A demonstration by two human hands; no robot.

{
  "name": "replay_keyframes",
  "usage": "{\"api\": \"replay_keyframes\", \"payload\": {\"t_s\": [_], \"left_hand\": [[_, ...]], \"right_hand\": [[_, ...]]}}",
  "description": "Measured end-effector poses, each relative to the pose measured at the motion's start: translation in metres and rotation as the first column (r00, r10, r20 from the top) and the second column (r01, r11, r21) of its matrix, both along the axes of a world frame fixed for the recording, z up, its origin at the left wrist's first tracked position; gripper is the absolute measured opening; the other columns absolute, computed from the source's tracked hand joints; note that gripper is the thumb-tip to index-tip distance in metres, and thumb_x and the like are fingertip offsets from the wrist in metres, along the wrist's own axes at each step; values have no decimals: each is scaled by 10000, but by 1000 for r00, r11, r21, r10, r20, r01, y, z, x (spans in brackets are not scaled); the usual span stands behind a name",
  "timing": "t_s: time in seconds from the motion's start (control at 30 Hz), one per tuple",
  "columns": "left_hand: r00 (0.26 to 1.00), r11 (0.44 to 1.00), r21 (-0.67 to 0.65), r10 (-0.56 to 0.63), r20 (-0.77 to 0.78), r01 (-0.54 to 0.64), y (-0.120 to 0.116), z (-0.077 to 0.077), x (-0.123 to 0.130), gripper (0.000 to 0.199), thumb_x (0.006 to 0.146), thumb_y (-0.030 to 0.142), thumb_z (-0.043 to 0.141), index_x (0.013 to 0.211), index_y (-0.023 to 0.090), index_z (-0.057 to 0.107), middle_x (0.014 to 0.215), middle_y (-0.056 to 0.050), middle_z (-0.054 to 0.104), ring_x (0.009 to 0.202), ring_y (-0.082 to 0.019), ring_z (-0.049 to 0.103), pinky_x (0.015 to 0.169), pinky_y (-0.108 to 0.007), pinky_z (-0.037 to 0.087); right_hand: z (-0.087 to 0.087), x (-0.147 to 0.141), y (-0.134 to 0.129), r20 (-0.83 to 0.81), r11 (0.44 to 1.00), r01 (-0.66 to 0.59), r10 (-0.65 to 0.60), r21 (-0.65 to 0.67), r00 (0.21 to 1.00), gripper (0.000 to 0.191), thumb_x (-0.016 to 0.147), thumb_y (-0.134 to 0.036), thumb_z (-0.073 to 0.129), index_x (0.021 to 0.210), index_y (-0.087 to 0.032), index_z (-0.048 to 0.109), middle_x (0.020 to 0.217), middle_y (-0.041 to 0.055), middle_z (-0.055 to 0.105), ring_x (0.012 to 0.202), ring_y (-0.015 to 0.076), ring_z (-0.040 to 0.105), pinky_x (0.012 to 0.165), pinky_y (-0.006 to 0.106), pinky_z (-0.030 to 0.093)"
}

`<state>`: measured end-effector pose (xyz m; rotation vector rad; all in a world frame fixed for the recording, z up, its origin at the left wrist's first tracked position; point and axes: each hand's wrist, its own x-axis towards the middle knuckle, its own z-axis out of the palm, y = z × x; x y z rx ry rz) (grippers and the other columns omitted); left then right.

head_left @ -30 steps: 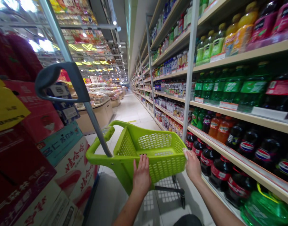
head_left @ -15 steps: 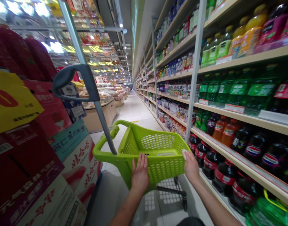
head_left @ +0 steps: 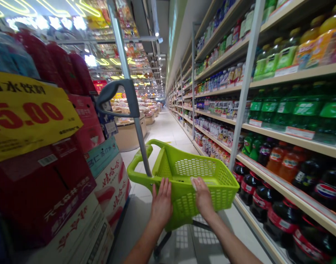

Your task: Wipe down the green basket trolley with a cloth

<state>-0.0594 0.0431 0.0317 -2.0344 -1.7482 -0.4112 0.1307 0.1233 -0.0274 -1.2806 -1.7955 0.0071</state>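
A lime-green shopping basket cart [head_left: 181, 194] stands in the aisle in front of me, its basket empty. My left hand [head_left: 161, 200] rests on the near rim toward the left, fingers extended and fairly straight, with nothing held in it. Farther right along the same rim, my right hand [head_left: 203, 196] has its fingers closed on a small white cloth or tissue [head_left: 194, 182], pressed at the rim's top. A grey metal pole [head_left: 124, 55] with a dark grey looped handle [head_left: 118, 98] rises from the cart's left end.
Shelves of bottled drinks [head_left: 297, 132] line the right side. Stacked drink cartons [head_left: 38, 190] with a yellow price sign [head_left: 33, 113] stand close on the left. The tiled aisle floor [head_left: 170, 126] runs ahead between a food display [head_left: 129, 134] and the shelves.
My right hand has moved left along the basket rim with the white cloth, from the right corner toward the middle. The view has turned left, showing more of the yellow sign.
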Motion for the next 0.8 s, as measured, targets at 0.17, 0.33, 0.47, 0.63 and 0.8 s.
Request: {"api": "replay_keyframes", "payload": {"t_s": [0.17,0.33,0.47,0.63,0.8], "left_hand": [[984,956,249,128,127,-156,-4,32,-39,547,743,119,380,1290,101,374,1383,-131,371,1309,-232,268,1094,-483,101],[937,904,266,289,197,-335,-4,65,-86,583,701,95,389,1283,91,370,1375,-153,376,1300,-254,284,1081,-531,81],[918,923,121,337,207,-366,-5,56,-93,659,636,46,388,1291,125,371,1382,-130,372,1285,-248,316,1070,-539,131],[915,931,68,335,224,-357,-11,52,-90,679,645,38,397,1317,112,332,1411,-129,319,1301,-239,283,1073,-525,136],[911,932,49,340,231,-360,-11,57,-90,663,657,44,403,1315,94,334,1421,-136,293,1313,-240,255,1076,-530,121]], "right_hand": [[79,-91,-16,74,935,-338,331,106,941,536,734,5,340,1196,-184,534,1282,91,492,1216,206,405,998,393,369],[225,-146,-8,155,759,-408,386,507,909,435,853,-61,314,1239,-165,484,1369,71,393,1330,183,194,1078,409,216],[256,-161,-1,323,687,-491,371,536,871,399,886,-90,314,1248,-161,466,1388,71,369,1343,181,137,1079,437,190],[181,-145,-4,675,607,-730,397,315,622,396,873,-72,349,1250,-127,454,1350,89,424,1320,193,219,1068,404,240],[206,-144,1,628,626,-678,360,386,690,390,887,-76,327,1247,-147,458,1361,90,409,1327,187,195,1072,427,222]]}}
